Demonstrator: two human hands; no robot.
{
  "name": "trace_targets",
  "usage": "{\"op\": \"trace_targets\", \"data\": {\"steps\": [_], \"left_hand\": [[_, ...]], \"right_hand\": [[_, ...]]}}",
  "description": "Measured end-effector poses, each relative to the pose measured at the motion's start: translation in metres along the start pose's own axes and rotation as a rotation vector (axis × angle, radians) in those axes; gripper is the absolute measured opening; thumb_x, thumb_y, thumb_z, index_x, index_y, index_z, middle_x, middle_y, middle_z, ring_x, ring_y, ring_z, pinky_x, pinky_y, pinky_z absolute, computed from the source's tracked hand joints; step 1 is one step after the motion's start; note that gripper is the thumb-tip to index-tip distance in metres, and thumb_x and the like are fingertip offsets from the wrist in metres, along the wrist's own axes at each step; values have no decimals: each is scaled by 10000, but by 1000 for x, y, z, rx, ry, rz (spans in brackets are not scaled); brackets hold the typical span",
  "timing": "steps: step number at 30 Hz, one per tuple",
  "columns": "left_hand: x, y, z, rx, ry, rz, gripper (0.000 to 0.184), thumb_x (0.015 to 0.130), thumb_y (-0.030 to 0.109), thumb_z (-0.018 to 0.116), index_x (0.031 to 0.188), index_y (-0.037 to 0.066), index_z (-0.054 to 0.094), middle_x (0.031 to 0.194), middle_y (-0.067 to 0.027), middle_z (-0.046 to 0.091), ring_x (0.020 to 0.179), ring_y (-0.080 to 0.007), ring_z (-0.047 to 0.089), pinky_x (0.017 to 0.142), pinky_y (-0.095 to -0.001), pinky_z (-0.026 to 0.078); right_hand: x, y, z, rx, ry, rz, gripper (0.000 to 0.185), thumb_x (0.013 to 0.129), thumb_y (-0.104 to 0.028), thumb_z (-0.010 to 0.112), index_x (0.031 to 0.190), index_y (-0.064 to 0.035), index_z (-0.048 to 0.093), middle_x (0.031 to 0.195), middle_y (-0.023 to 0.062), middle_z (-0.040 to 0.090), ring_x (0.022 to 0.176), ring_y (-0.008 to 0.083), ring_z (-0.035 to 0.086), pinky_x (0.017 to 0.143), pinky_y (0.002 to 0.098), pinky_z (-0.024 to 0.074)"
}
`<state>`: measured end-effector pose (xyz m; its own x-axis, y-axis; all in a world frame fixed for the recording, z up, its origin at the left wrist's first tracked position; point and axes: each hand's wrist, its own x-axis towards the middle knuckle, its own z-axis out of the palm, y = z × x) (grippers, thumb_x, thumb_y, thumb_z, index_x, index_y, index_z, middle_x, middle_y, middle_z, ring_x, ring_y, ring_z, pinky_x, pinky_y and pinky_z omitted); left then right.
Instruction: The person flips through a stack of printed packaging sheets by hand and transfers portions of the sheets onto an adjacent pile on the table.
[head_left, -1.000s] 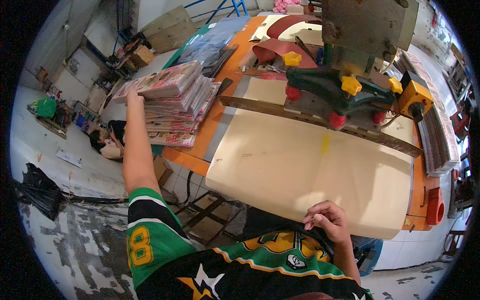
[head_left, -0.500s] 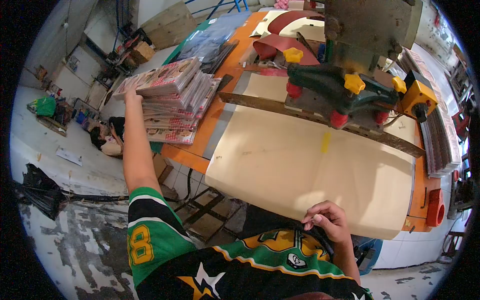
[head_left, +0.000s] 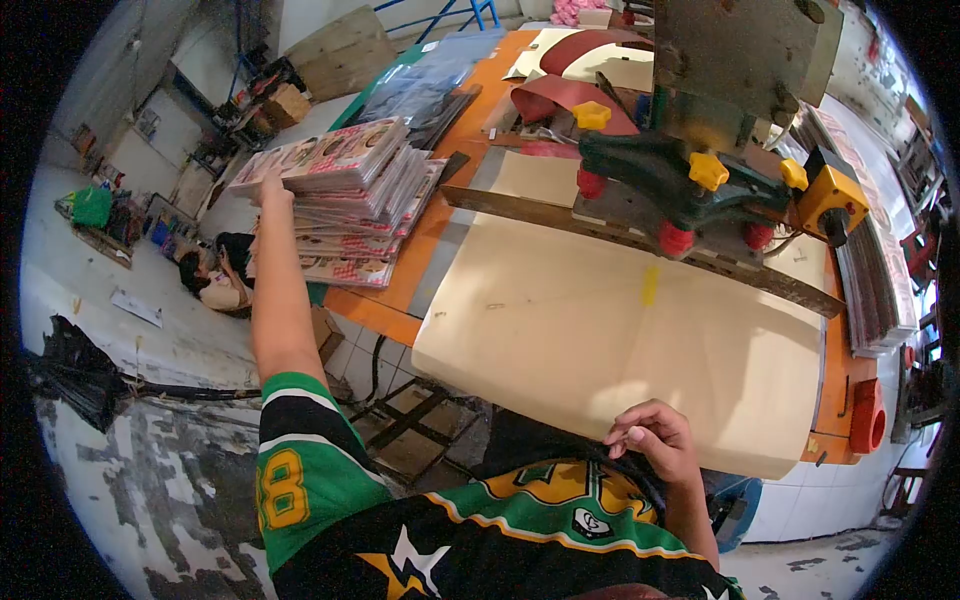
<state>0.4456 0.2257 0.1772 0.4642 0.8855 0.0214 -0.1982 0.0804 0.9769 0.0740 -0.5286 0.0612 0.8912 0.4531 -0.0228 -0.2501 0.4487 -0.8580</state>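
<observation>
My left arm is stretched out to a tall stack of flat printed plastic packs [head_left: 350, 215] with red checks, on the table's left edge. My left hand [head_left: 273, 188] grips the near edge of the top bundle; its fingers are partly hidden. Close to my body, my right hand [head_left: 655, 440] hovers over the front edge of a cream sheet [head_left: 600, 340]. Its fingers are curled in towards the thumb, and I see nothing in them. Behind the sheet stands a press machine [head_left: 690, 180] with a long metal bar [head_left: 520, 212] across it.
Yellow knobs [head_left: 708, 171] and a yellow control box [head_left: 832, 195] sit on the machine. Another printed stack [head_left: 870, 260] stands at right, near a red tape dispenser [head_left: 869, 415]. Clear plastic sheets [head_left: 430, 75] lie at the back left. A person [head_left: 222, 280] is low on the left.
The view has shifted very slightly. My left hand stays at the top bundle, and my right hand keeps its place and curled shape.
</observation>
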Motion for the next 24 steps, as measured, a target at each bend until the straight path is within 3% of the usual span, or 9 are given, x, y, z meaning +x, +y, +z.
{"op": "trace_targets", "data": {"steps": [3,5,9,11,15,18,20,24], "left_hand": [[-52,13,6,-149,69,-13,704,817,128,760,1401,-54,413,1495,-226,392,1302,-328,482,1054,-454,426],[-105,31,13,-17,173,16,747,785,126,786,1403,-56,408,1477,-238,404,1293,-325,491,1020,-443,465],[-89,20,8,307,323,136,699,790,117,766,1379,-60,436,1403,-226,491,1247,-326,532,992,-426,481],[-82,22,0,124,137,137,651,807,99,732,1370,-63,447,1372,-216,526,1224,-326,549,1008,-420,463],[-88,20,-2,81,104,191,613,827,86,697,1365,-72,450,1376,-206,529,1228,-322,546,1041,-434,431],[-91,20,2,22,80,34,806,828,124,689,1487,-59,263,1540,-229,304,1404,-353,338,1127,-473,335],[-72,10,3,31,62,34,818,825,132,691,1490,-58,254,1540,-224,305,1398,-348,349,1123,-463,338],[-7,-29,-3,70,-19,38,868,811,164,695,1502,-57,217,1543,-208,310,1372,-330,389,1105,-420,351]], "right_hand": [[0,0,1,28,11,-11,183,963,-60,562,1112,44,577,984,205,686,820,229,687,760,344,571],[0,0,1,34,23,6,174,958,-59,568,1099,40,581,978,203,686,817,231,687,754,339,571],[0,-2,1,8,24,23,177,952,-66,578,1096,37,582,968,199,687,830,237,686,753,336,571],[0,-2,3,31,40,22,183,949,-71,583,1095,38,581,958,190,679,856,251,686,752,350,575],[2,1,2,4,27,4,183,947,-66,581,1095,42,579,956,185,665,881,263,686,749,369,579],[3,3,2,8,12,-18,176,947,-60,577,1088,46,579,955,182,653,891,270,687,739,379,583],[4,5,3,-31,33,-61,165,948,-67,562,1074,40,561,893,201,685,746,241,678,694,354,574],[4,4,2,-77,36,-63,165,950,-69,559,1072,43,558,888,199,683,744,239,675,691,353,571]]}}
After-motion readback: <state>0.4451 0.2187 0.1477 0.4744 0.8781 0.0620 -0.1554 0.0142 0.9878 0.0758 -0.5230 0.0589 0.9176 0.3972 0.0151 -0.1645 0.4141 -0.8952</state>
